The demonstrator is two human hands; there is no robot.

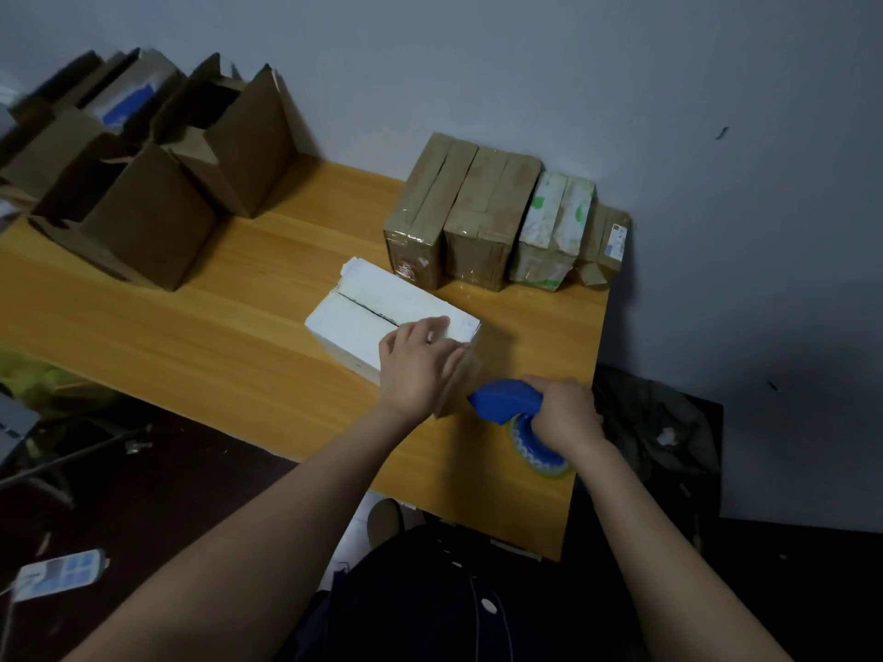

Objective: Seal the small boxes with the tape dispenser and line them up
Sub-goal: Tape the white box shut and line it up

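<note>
A grey wall [525, 64] backs the wooden tabletop [215, 336]. Open cartons [143, 217] crowd its far left, and four taped boxes [478, 217] stand side by side at the far right, by the wall. The white box [363, 322] lies mid-table, just in front of that row, its top seam a dark gap. Your left hand [420, 365] rests flat, fingers straight, on its near corner. Your right hand [566, 413] grips the blue dispenser [501, 403], whose nose is at the box's near end.

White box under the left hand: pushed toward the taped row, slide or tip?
Probably slides: white box is low, wide, flat on the smooth table. Likely stiff; edges look straight. Top seam gapes, so flaps may lift when the left hand releases.
</note>
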